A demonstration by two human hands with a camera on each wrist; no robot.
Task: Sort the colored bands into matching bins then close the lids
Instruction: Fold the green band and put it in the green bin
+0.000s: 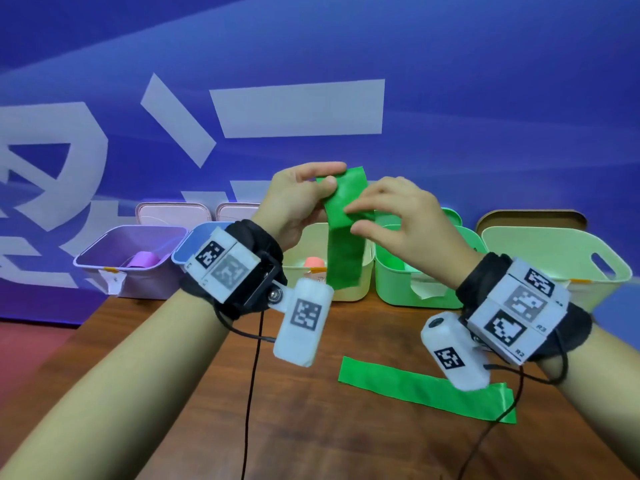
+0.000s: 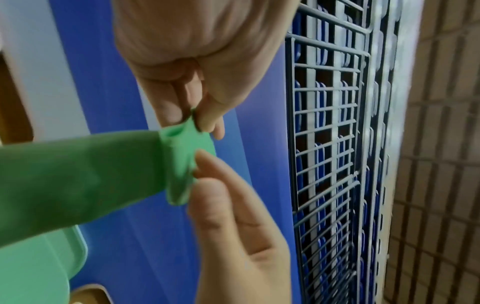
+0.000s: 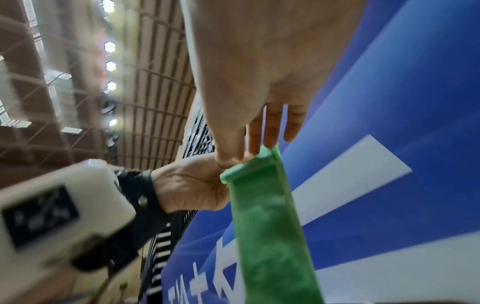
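Green band w/ 2nd band below

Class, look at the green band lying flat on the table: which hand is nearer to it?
Right. The right hand is raised above the table on the flat band's side; the left hand is raised farther left. Both hold another green band.

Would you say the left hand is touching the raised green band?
Touching: the head view shows the left hand pinching the band's top end.

Five bins stand in a row at the table's far edge, lids behind them, one band flat on the near right.
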